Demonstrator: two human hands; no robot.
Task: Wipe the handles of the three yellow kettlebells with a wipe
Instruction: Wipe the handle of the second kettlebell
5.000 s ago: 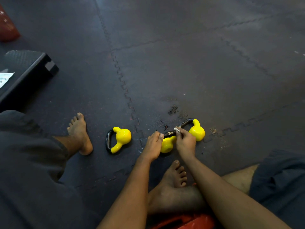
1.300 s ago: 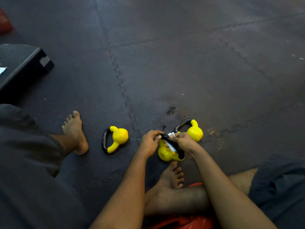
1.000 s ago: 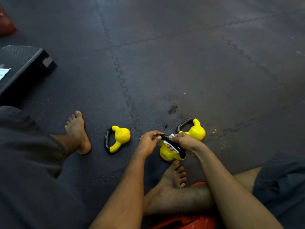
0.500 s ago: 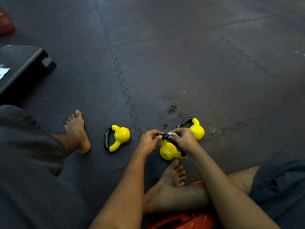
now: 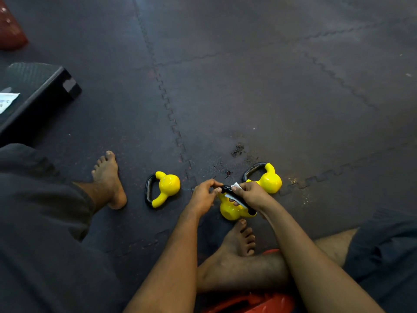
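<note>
Three small yellow kettlebells with black handles lie on the dark floor mat. The left kettlebell [image 5: 168,187] lies on its side, untouched. The right kettlebell [image 5: 269,180] lies behind my right hand. The middle kettlebell [image 5: 230,210] sits in front of my bare foot with its black handle [image 5: 242,203] up. My left hand [image 5: 204,195] pinches the left end of that handle. My right hand [image 5: 252,195] grips the handle with a white wipe [image 5: 233,190] wrapped round it; most of the wipe is hidden under the fingers.
A black step platform [image 5: 33,93] with a white packet [image 5: 6,101] on it stands at the far left. A red object [image 5: 10,28] is in the top left corner. My bare feet [image 5: 108,179] and legs flank the kettlebells. A red object [image 5: 250,302] lies under my leg.
Five seconds ago the middle kettlebell lay flatter, its handle toward the right one. My hands have since turned it handle-up, and my right hand has slid the wipe along the handle.
</note>
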